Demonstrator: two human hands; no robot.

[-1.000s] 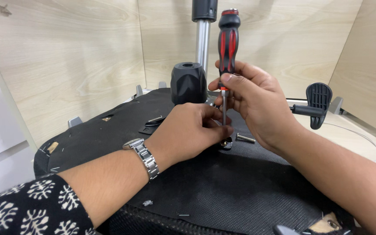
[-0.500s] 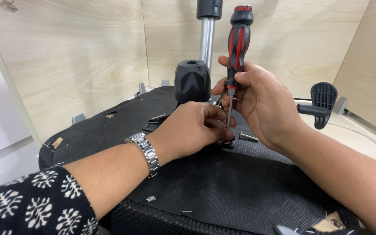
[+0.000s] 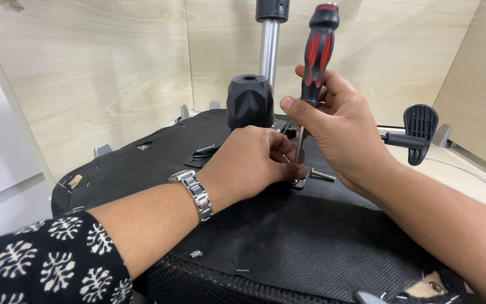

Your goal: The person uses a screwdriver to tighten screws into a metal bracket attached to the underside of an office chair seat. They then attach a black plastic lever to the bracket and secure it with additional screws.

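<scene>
My right hand (image 3: 341, 132) grips a red and black screwdriver (image 3: 317, 50) upright, its thin shaft pointing down at a small fitting on the black fabric underside of an upturned chair seat (image 3: 288, 236). My left hand (image 3: 251, 163), with a metal wristwatch (image 3: 193, 194), rests on the seat and pinches around the shaft tip and a small black washer (image 3: 297, 183). A loose silver screw (image 3: 323, 175) lies just right of the tip.
A black knob (image 3: 248, 101) and a chrome gas-lift column (image 3: 268, 48) stand behind the hands. A black lever handle (image 3: 419, 132) sticks out at right. Light wooden panels enclose the back and sides. Small staples dot the fabric.
The screwdriver and my right hand have stayed over the same spot, the handle shifting slightly right and up in view. My left hand still holds at the tip.
</scene>
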